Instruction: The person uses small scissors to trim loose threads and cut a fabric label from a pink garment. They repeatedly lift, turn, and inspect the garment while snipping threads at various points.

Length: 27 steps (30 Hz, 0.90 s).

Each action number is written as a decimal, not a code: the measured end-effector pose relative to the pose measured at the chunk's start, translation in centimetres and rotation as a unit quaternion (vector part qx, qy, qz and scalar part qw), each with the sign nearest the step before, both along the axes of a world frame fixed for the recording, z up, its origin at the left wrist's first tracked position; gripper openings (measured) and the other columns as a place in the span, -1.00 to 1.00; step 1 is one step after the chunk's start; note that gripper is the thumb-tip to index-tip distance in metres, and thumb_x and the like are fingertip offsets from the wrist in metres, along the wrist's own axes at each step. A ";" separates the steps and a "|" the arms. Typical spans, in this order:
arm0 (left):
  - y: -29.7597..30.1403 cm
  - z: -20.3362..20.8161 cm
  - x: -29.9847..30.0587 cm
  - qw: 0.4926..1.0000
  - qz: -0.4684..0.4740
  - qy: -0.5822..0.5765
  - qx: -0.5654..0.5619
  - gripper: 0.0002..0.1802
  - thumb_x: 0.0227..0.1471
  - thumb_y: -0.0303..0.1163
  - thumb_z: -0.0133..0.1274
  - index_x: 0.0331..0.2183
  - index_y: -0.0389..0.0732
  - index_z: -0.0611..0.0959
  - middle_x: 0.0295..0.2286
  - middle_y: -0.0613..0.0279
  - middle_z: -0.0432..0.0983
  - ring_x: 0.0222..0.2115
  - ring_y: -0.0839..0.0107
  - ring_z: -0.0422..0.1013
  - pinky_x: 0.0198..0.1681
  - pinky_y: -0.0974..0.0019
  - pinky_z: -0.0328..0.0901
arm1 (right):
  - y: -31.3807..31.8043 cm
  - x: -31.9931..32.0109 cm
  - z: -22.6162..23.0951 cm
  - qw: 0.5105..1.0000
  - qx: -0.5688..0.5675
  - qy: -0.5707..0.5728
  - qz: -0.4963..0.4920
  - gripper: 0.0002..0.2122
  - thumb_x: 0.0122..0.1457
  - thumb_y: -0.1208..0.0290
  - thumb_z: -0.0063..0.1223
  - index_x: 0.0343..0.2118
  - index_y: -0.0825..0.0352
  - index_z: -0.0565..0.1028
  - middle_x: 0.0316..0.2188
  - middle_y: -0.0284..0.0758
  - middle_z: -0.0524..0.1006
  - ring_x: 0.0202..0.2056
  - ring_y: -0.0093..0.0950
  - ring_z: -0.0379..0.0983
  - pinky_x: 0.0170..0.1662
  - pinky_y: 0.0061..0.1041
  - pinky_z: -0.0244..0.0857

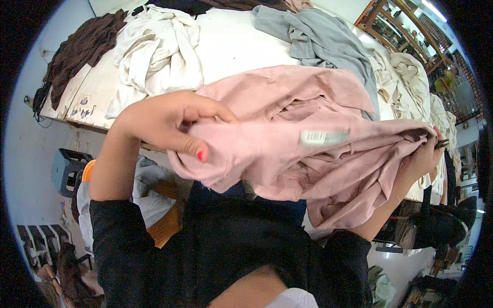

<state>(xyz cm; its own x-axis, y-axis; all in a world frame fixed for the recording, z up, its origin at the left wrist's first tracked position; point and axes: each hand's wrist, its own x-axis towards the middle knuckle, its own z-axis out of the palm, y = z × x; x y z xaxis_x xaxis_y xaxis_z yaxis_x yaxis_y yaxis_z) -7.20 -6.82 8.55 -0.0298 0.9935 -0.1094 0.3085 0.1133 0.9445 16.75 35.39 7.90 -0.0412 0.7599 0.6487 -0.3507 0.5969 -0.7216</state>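
A pink cloth garment (257, 154) is stretched between my two hands, in front of my body and over the near edge of the table. My left hand (174, 120) grips its left end, thumb on top, with red polish on the nail. At the far right my right hand (423, 159) is closed on the gathered fabric, its fingers partly hidden by the folds. A small dark pointed tool (441, 144) sticks out by that hand; its kind is unclear. On the cloth, a white label (324, 137) with a barcode faces up, slightly blurred.
The white table (231, 38) carries a white cloth pile (154, 51), a dark brown cloth (84, 49), a grey-blue cloth (321, 38) and cream cloths (411, 74) along the right. A dark stool (69, 172) stands at lower left, near more grey cloth (151, 192).
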 end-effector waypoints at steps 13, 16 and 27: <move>0.0 -1.0 -4.2 0.914 0.215 0.335 0.074 -0.58 -0.30 -0.19 0.32 -0.45 -0.32 0.58 -0.52 0.23 0.46 -0.45 0.42 0.38 -0.27 0.38 0.28 | 3.9 1.8 -0.7 0.989 0.037 -0.126 -0.074 -0.88 0.15 0.57 -0.10 -0.33 0.43 0.48 -0.41 -0.35 0.49 -0.39 -0.58 0.38 -0.29 -0.65 0.27; -0.2 -0.7 -4.7 0.964 0.163 0.121 0.172 -0.70 -0.15 -0.23 0.25 -0.54 -0.28 0.59 -0.64 0.37 0.42 -0.57 0.61 0.30 -0.35 0.42 0.29 | 5.2 1.9 -1.6 0.977 0.039 -0.181 -0.108 -0.88 0.14 0.55 -0.08 -0.33 0.45 0.48 -0.42 -0.36 0.49 -0.39 -0.58 0.37 -0.29 -0.65 0.26; 2.0 2.0 -1.4 0.944 0.190 0.169 0.209 -0.78 0.13 -0.31 -0.01 -0.42 -0.29 0.54 -0.55 0.44 0.37 -0.53 0.71 0.21 -0.48 0.55 0.12 | -2.6 -3.4 -2.8 0.888 0.199 -0.415 0.000 -0.65 -0.05 0.53 0.10 -0.11 0.35 0.46 -0.26 -0.21 0.50 -0.19 -0.34 0.40 -0.12 -0.45 0.25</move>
